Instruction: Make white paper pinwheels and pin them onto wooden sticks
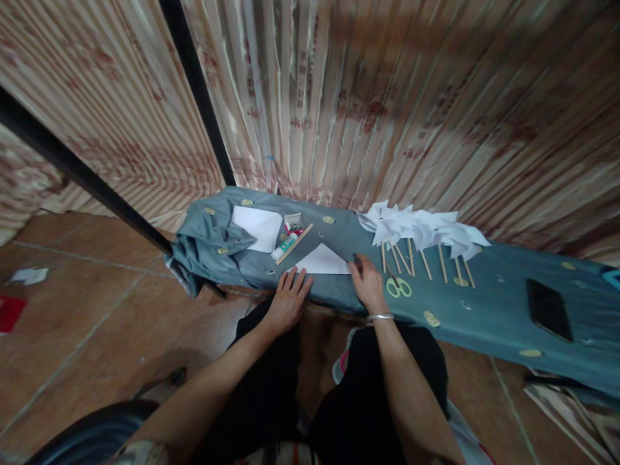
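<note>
A white sheet of paper folded into a triangle (322, 260) lies on the cloth-covered bench in front of me, long edge towards me. My left hand (289, 302) rests open with its fingers spread on the triangle's left corner. At the right corner, my right hand (369, 284) has its thumb and curled fingers closed on the paper. A small dark patch shows at those fingertips; I cannot make out what it is. Just right of that hand lie scissors (398, 287) with pale green handles. Behind the triangle are a glue stick (285, 247) and a thin wooden stick (295, 243).
A stack of white paper (259, 226) lies at the left, beside a small open box (293, 224) of small items. Several paper pinwheels (421, 226) on wooden sticks lie at the back right. A dark phone (549, 309) lies further right. Black poles (198, 90) stand at the left.
</note>
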`<state>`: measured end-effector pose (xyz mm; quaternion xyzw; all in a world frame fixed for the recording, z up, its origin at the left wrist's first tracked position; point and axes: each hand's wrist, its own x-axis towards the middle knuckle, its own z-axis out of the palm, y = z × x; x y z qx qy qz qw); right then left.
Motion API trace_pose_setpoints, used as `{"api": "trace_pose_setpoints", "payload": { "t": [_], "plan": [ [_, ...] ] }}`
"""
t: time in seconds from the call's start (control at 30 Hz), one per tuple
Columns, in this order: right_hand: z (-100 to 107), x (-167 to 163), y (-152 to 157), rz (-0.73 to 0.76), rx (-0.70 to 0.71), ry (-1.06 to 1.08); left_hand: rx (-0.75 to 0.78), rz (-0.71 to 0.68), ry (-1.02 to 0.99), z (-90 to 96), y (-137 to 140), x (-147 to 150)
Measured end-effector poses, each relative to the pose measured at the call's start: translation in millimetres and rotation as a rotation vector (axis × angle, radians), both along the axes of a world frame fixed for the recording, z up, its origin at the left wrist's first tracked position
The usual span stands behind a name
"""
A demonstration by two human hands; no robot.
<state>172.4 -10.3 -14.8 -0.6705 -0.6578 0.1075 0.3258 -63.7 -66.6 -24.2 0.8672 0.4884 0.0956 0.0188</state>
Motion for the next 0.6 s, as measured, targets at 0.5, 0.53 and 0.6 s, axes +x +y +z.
{"api": "trace_pose_setpoints", "payload": {
  "t": [0.5,0.53,0.6],
  "plan": [
    [-2,7,17,-0.021,-0.24,0.75,-0.003,-0.02,-0.066,-1.4,4,-5],
    [-2,9,16,-0.024,-0.239,0.788,-0.004,-0.024,-0.064,-1.4,4,-6],
    [0,14,13,-0.038,-0.228,0.852,-0.018,-0.029,-0.058,-0.4,3,-7]
  ]
}}
